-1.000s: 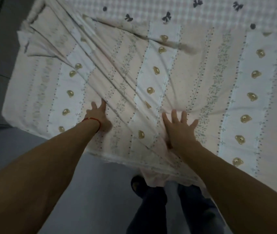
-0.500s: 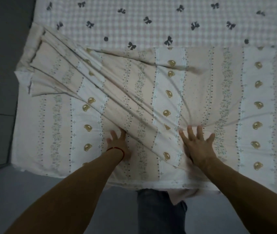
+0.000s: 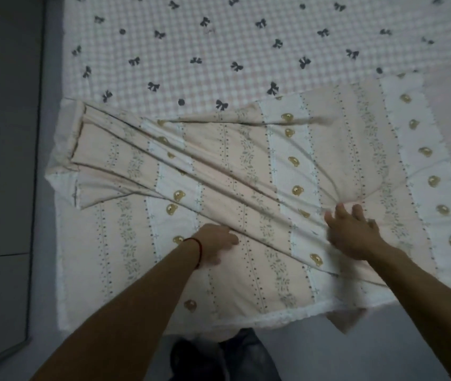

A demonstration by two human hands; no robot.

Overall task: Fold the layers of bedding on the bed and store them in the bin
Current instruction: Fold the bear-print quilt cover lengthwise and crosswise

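**Hands on the sheet**

My left hand (image 3: 216, 244) rests on the striped sheet (image 3: 249, 276), fingers loosely bent, holding nothing. My right hand (image 3: 354, 233) presses a diagonal fold, fingers spread. The sheet lies rumpled across the bed (image 3: 218, 45).

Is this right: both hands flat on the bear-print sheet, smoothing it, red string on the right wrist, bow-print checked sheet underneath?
One thing is wrong: the red string is on the left wrist, not the right. The head view shows it just behind the left hand. The rest holds: left hand and right hand both lie on the bear-print sheet, with the bow-print checked sheet beneath it.
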